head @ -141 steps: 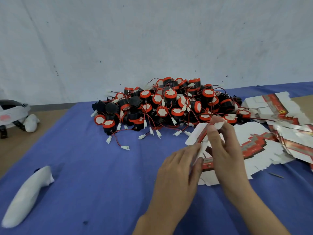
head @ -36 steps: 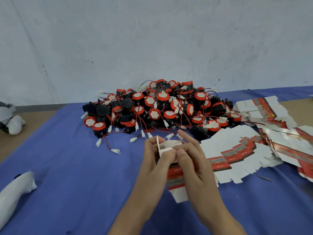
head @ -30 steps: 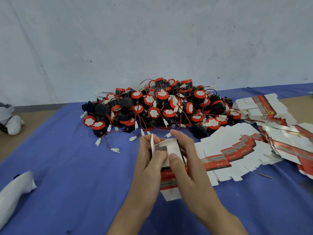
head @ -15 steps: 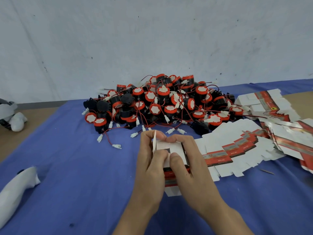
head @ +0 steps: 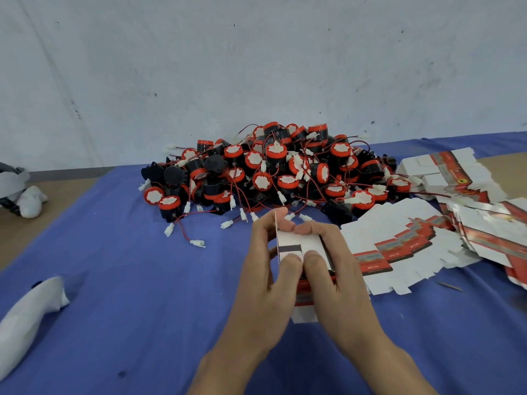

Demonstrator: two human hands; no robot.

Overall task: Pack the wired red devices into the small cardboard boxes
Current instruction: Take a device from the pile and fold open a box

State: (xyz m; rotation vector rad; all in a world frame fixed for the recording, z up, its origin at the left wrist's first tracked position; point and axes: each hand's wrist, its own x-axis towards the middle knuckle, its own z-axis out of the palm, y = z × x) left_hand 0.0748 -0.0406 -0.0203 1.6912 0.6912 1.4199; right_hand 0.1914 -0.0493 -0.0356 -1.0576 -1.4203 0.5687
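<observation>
Blue cloth [head: 128,280] open leftward; device heap [head: 273,172] (wires [head: 182,230] trailing) ahead, cartons [head: 399,223] right.

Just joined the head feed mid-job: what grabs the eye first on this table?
A big heap of round red-and-black wired devices fills the back middle of the blue cloth. In front of it, the left hand and right hand grip a small white-and-red cardboard box between them. Flat white-and-red cardboard box blanks fan out to the right.

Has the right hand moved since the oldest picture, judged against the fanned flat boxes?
Yes, leftwards: the right hand was over the left edge of the fanned flat boxes; now it is mostly left of that edge.
</observation>
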